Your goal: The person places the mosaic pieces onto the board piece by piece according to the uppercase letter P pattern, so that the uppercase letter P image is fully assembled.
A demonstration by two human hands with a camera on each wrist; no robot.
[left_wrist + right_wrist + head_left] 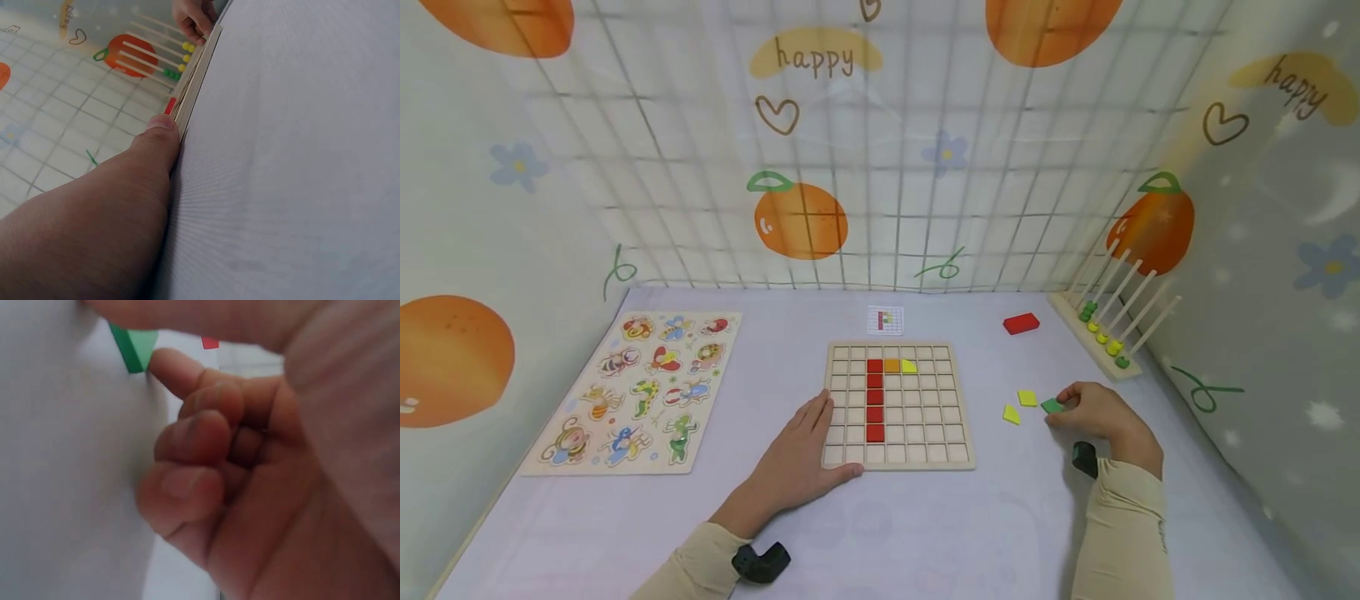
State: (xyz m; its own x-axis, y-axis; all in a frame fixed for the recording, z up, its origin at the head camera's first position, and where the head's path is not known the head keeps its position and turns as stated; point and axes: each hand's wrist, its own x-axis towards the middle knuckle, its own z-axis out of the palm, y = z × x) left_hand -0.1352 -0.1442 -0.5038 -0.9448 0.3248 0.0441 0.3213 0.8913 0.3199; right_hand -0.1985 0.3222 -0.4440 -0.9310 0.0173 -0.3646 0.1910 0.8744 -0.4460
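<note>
A wooden grid board (928, 417) lies flat on the table, with a column of red square tiles (875, 397). An orange tile (891, 366) and a yellow tile (909, 367) continue the top of that column to the right. My left hand (797, 454) rests at the board's left front corner, fingers straight along the left side and thumb at the front edge. To the right of the board, my right hand (1093, 410) pinches a green tile (137, 347) between thumb and index finger, its other fingers curled. Two yellow pieces (1027, 398) lie beside it.
A small pattern card (886, 320) lies behind the board. A red block (1021, 323) is at the back right, near a wooden peg stand (1112, 360) with green and yellow beads. An insect picture puzzle board (632, 392) covers the left side. Printed curtains surround the table.
</note>
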